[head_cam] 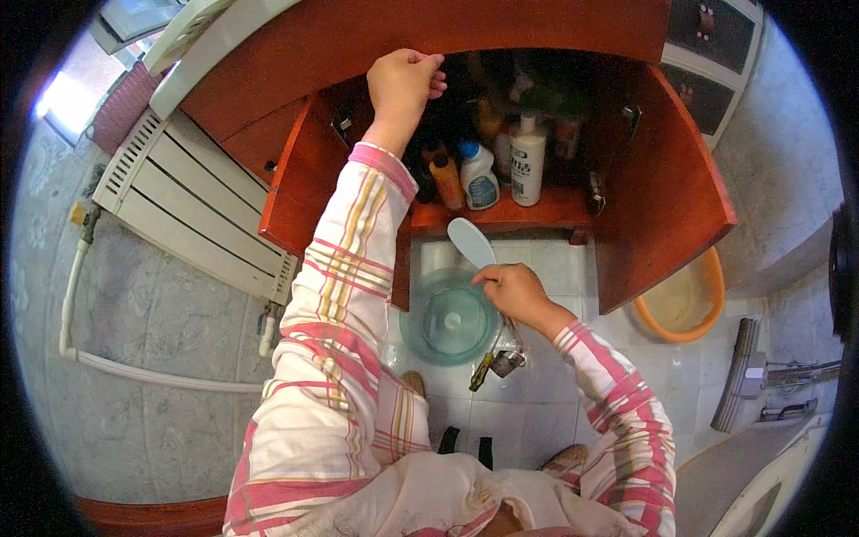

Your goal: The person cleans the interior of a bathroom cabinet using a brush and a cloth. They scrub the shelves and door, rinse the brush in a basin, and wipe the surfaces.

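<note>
My left hand [406,84] is raised at the top edge of the open red wooden cabinet [496,218], its fingers curled together; whether it pinches something small I cannot tell. My right hand [515,292] grips a pale grey-blue flat, rounded paddle-like piece [472,243] by its lower end. From below that hand hang a screwdriver [481,372] with a yellowish handle and a small dark metal piece [507,363]. Behind them a translucent green basin [449,322] stands on the floor. Inside the cabinet are a white pump bottle [527,164], a blue-capped white bottle [480,176] and an orange bottle [446,180].
The left cabinet door [288,181] and right cabinet door [664,194] stand open on both sides. An orange-rimmed basin [715,295] is on the floor behind the right door. A mop head [738,376] lies further right. A white radiator [194,201] and pipes line the left wall.
</note>
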The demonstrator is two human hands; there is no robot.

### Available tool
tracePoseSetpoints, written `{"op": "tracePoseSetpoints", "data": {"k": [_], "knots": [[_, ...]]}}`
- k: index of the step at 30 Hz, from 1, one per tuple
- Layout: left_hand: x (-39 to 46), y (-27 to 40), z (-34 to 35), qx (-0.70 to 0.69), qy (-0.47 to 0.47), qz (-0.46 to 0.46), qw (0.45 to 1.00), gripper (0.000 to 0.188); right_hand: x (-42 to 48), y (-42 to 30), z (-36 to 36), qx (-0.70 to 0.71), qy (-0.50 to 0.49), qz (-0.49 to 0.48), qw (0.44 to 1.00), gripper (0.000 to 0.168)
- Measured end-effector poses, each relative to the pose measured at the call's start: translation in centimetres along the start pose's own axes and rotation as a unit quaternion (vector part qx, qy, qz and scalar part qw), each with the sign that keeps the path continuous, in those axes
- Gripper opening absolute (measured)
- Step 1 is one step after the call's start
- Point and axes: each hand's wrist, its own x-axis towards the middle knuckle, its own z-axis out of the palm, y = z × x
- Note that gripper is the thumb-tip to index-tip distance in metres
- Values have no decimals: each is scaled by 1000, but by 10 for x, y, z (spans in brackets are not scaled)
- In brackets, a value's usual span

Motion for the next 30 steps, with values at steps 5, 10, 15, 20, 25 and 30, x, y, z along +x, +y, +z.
{"op": "tracePoseSetpoints", "data": {"k": [5, 10, 15, 20, 25, 30], "knots": [[1, -5, -1, -69, -31, -21, 997, 18, 0, 4, 3, 5, -1, 11, 1000, 22], [-1, 1, 1, -85, -35, -34, 995, 17, 1, 12, 9, 17, 0, -6, 1000, 23], [0, 4, 10, -50, -16, -12, 999, 16, 2, 14, 6, 6, 0, -8, 1000, 22], [3, 9, 22, -7, -27, 37, 999, 18, 9, 7, 11, 1, -20, 14, 1000, 21], [-6, 23, 30, 355, 15, 178, 917, 16, 19, 19, 45, 45, -13, -58, 997, 23], [-108, 46, -6, 194, -70, 304, 930, 7, 3, 8, 34, 71, -44, -8, 996, 22]]}}
